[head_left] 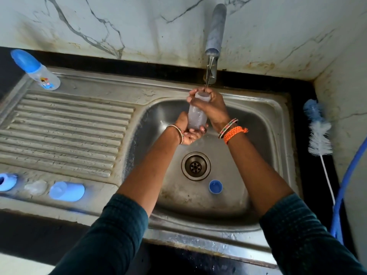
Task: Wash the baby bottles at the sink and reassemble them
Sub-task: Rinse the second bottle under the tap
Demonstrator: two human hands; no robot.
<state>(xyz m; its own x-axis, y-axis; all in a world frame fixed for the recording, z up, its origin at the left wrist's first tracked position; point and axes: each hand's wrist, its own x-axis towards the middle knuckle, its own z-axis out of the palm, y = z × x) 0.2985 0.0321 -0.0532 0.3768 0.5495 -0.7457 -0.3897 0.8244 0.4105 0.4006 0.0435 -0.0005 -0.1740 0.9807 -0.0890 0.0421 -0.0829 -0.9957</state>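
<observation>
Head view, looking down into a steel sink (278,124) with a ribbed drainboard (65,133) on its left.

Open bottle (197,114): clear, no cap, held roughly upright over the far part of the basin, mouth directly under the tap (214,36). A thin stream of water (208,80) runs from the spout into the mouth.

Right hand (212,108): wraps the neck of the bottle from the right; fingers curled round the rim, thumb on the near side. Bangles and an orange braided band sit on that wrist.

Left hand (188,130): cups the bottle's base from below and from the left; fingers curled under the bottom, tips showing on the right of the base. A thin bangle on that wrist. Both sleeves are dark teal, pushed up the forearms.

In the basin: a small blue cap (215,186) lies just right of and nearer than the drain (196,166), open side up.

On the far-left corner of the drainboard: a second bottle (35,69), assembled, blue domed cover on, leaning left in this wide-angle view.

On the near-left rim of the sink, in a row: a blue ring (7,181) at the frame edge, a clear teat (35,187), then a blue domed cover (66,191) lying on its side.

On the dark surface right of the sink: a bottle brush (319,132), blue and white bristles at the far end, white handle pointing nearward. A blue hose (343,191) curves along the right edge.
</observation>
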